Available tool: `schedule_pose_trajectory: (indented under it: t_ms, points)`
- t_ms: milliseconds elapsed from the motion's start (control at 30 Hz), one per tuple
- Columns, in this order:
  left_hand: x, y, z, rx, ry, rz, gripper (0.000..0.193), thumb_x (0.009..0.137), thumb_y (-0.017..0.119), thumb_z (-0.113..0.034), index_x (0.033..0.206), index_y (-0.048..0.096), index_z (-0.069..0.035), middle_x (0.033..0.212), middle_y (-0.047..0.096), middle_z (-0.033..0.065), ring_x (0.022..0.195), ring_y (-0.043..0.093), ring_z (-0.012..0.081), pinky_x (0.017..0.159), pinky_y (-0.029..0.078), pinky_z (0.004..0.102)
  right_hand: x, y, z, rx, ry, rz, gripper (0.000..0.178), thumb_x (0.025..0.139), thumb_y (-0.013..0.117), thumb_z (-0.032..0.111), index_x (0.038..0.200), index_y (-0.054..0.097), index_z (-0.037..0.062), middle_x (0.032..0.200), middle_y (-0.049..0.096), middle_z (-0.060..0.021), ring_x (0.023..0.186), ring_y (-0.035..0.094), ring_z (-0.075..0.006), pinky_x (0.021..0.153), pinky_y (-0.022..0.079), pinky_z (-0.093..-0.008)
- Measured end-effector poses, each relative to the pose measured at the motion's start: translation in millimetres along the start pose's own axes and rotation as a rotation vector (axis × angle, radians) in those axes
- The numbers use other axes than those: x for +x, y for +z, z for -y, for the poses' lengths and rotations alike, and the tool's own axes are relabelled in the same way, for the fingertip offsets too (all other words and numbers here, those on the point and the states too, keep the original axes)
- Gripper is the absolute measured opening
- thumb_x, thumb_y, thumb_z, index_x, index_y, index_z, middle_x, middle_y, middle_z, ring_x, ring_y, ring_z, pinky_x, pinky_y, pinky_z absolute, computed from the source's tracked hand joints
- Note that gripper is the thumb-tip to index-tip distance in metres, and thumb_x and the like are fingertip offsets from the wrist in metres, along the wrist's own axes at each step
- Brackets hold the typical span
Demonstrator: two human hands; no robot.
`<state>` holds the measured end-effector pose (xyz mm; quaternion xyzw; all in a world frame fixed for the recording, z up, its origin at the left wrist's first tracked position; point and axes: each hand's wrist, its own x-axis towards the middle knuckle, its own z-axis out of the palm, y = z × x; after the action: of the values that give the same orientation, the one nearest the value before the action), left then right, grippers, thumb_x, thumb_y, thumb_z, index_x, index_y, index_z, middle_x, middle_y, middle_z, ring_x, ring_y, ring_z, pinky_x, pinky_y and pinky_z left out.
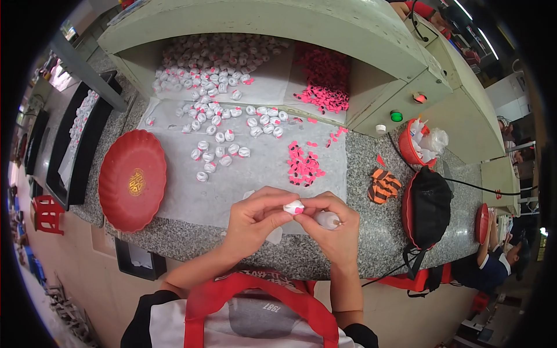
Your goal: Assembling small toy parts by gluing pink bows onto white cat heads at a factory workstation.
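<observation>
My left hand (pixel 255 223) and my right hand (pixel 332 223) meet over the near edge of the counter. Between their fingertips sits a small white rounded piece (pixel 292 207) with a pink bit (pixel 299 210) pressed on its side. My left hand pinches the white piece. My right hand touches the pink bit with thumb and forefinger and also holds a small white squeeze bottle (pixel 327 219) in its palm, nozzle pointing right. Just beyond my hands lies a loose patch of pink bits (pixel 303 166) on a white sheet (pixel 261 174).
Many white pieces (pixel 217 124) are spread over the sheet, with more heaped under the grey hood (pixel 325 29) beside a pile of pink bits (pixel 325 81). A red dish (pixel 132 180) lies at left. A black bag (pixel 428 206), a striped cloth (pixel 383 185) and a red tub (pixel 413 145) sit at right.
</observation>
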<state>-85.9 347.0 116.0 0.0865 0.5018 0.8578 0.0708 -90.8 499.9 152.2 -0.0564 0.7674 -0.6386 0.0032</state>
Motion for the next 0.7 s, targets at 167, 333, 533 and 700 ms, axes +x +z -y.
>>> schedule_pose_trajectory:
  t_ms: [167,333,533,700]
  points:
    - [4.6,-4.0,4.1,0.066,-0.053,-0.126,0.026,0.079,0.055,0.006,0.105,0.056,0.005,0.100,0.057,0.0135,0.092,0.057,0.0196,0.081,0.047,0.0293,9.3,6.8,-10.5,0.036,-0.017,0.001,0.017,0.067,0.068,-0.003,0.084,0.064,0.0005,0.073,0.059,-0.0028,0.065,0.053,-0.0071,0.057,0.041,-0.0196]
    - [1.1,-9.0,7.0,0.035,-0.083,-0.160,0.024,0.082,0.053,0.002,0.105,0.056,0.004,0.098,0.059,0.0126,0.091,0.058,0.0182,0.079,0.049,0.0291,8.1,12.4,-21.9,0.110,0.069,0.015,0.016,0.069,0.067,-0.002,0.084,0.064,0.0006,0.072,0.060,-0.0027,0.065,0.053,-0.0062,0.057,0.042,-0.0193]
    - [4.9,-14.7,9.0,-0.191,-0.266,-0.205,0.024,0.083,0.055,-0.003,0.106,0.056,0.003,0.095,0.060,0.0111,0.088,0.059,0.0162,0.076,0.050,0.0286,4.0,16.7,-22.7,-0.052,-0.103,-0.089,0.024,0.069,0.067,-0.003,0.092,0.063,0.0024,0.078,0.060,-0.0037,0.065,0.053,-0.0069,0.056,0.043,-0.0199]
    - [6.0,-2.8,-4.0,-0.073,-0.298,-0.221,0.024,0.080,0.058,-0.001,0.104,0.055,0.003,0.087,0.060,0.0095,0.080,0.060,0.0145,0.071,0.051,0.0258,1.2,9.6,-26.4,0.262,0.058,-0.086,0.026,0.066,0.070,-0.003,0.090,0.062,0.0019,0.083,0.060,-0.0076,0.067,0.055,-0.0085,0.056,0.044,-0.0198]
